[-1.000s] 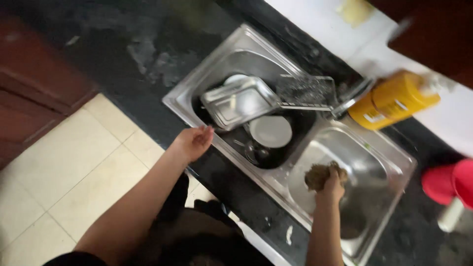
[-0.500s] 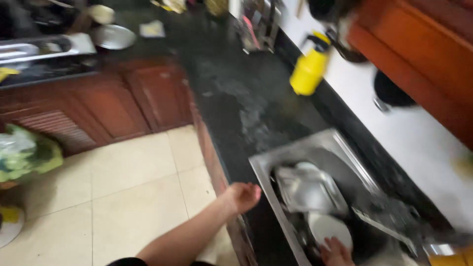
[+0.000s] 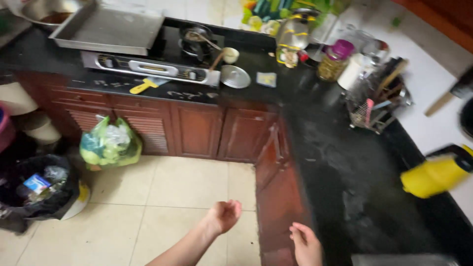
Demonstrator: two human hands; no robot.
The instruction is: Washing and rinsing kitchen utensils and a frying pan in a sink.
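I am holding my left hand (image 3: 224, 216) out over the floor (image 3: 162, 197), and its fingers (image 3: 232, 207) are curling loosely and holding nothing. My right hand (image 3: 306, 242) is hanging just beside the dark table (image 3: 345, 162) edge, right in front of the brown cupboard door (image 3: 278, 197); its fingers (image 3: 297, 229) are spread open and holding nothing too. The cupboard door is the nearest thing to both hands, sitting between them and a little above. The one yellow bottle (image 3: 436, 175) is lying tilted on the table, well apart from my right hand. I am seeing one wire rack (image 3: 377, 101) with tools farther along the table, one stove (image 3: 150, 64) with one big metal tray (image 3: 108, 27) on it, one round lid (image 3: 235, 76), one green bag (image 3: 109, 144) hanging on a cupboard, and one black bin (image 3: 39, 189) on the floor.
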